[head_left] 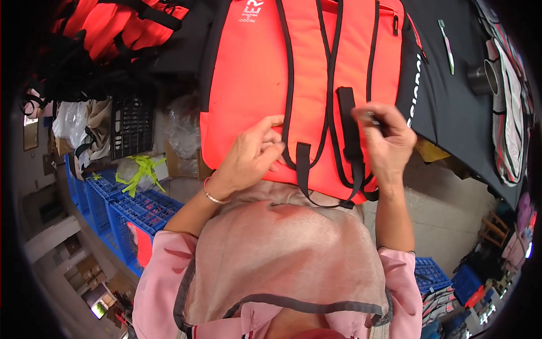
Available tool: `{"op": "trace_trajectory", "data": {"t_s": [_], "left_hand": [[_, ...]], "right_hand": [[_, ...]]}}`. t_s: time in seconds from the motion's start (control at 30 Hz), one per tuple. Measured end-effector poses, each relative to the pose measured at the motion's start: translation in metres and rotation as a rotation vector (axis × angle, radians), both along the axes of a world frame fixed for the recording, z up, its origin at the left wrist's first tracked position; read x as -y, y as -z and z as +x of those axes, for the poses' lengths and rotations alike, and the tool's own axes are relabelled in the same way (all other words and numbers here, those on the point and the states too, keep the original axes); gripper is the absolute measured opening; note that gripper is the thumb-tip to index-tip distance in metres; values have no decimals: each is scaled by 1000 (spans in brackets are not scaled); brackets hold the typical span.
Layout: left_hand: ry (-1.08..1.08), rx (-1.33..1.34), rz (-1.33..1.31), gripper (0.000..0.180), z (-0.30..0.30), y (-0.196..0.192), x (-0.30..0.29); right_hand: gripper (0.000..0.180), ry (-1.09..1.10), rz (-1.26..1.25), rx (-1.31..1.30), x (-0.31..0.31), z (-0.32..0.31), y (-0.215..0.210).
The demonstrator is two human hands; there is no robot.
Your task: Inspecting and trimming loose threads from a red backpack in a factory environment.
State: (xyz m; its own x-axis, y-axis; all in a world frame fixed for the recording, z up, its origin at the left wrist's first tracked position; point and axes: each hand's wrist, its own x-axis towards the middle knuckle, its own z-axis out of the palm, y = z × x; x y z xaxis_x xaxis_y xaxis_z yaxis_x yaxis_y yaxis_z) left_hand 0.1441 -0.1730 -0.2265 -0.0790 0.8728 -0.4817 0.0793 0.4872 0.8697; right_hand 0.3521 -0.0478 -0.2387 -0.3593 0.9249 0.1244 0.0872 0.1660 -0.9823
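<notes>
A bright red-orange backpack (248,73) with black trim lies on the dark table, its two shoulder straps (307,68) facing up. My left hand (255,151) rests at the bag's lower part beside the left strap, fingers loosely bent and apart, holding nothing that I can see. Over the right strap's lower end, my right hand (389,135) is closed around a small dark metallic object (370,117), blurred and mostly hidden by the fingers. Black webbing (349,124) runs along that strap beside my right hand. Another webbing loop (303,169) hangs over the bag's near edge.
A toothbrush (447,48) and a grey metal cup-like cylinder (484,78) are on the dark table (435,107) at right. Blue plastic crates (144,209) stand at left, with yellow-green strips (141,174) on top. More red bags (118,28) are piled far left.
</notes>
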Motion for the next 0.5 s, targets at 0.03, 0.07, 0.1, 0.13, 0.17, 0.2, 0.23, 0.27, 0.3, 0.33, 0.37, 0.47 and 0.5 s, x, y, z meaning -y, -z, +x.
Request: {"op": "trace_trajectory", "data": {"t_s": [0.03, 0.07, 0.1, 0.13, 0.17, 0.2, 0.23, 0.27, 0.3, 0.33, 0.37, 0.47, 0.5], "left_hand": [[-9, -16, -20, 41, 2, 9, -5], [-3, -13, -11, 41, 3, 20, -9], [-64, 135, 117, 40, 2, 30, -16], [-123, 285, 244, 39, 1, 37, -21], [-159, 339, 254, 35, -2, 41, -23], [-155, 341, 263, 35, -2, 41, -26], [-171, 354, 283, 35, -2, 39, -27], [-187, 367, 301, 35, -3, 39, -28], [-185, 371, 305, 35, -1, 38, -28], [-190, 416, 325, 35, 0, 38, -28], [-195, 461, 344, 35, 2, 38, -28], [-214, 488, 375, 36, 10, 28, -27], [-209, 490, 378, 36, 12, 27, -27]], "right_hand": [[13, -63, -14, 25, 5, -7, -5], [14, -126, -28, 51, 9, -10, -8], [13, -160, -12, 95, 10, -12, -3], [12, -194, 5, 139, 10, -13, 3], [8, -222, 49, 266, 11, -8, -2], [6, -212, 112, 405, 13, -2, 2], [7, -228, 67, 478, 14, 5, -1], [8, -245, 21, 550, 14, 11, -3], [9, -244, -33, 471, 16, 18, -1], [9, -243, -30, 474, 15, 22, 0], [14, -199, -192, 375, 13, 23, -3], [26, -137, -322, 356, 0, 14, -20], [28, -148, -310, 389, -4, 5, -28]]}}
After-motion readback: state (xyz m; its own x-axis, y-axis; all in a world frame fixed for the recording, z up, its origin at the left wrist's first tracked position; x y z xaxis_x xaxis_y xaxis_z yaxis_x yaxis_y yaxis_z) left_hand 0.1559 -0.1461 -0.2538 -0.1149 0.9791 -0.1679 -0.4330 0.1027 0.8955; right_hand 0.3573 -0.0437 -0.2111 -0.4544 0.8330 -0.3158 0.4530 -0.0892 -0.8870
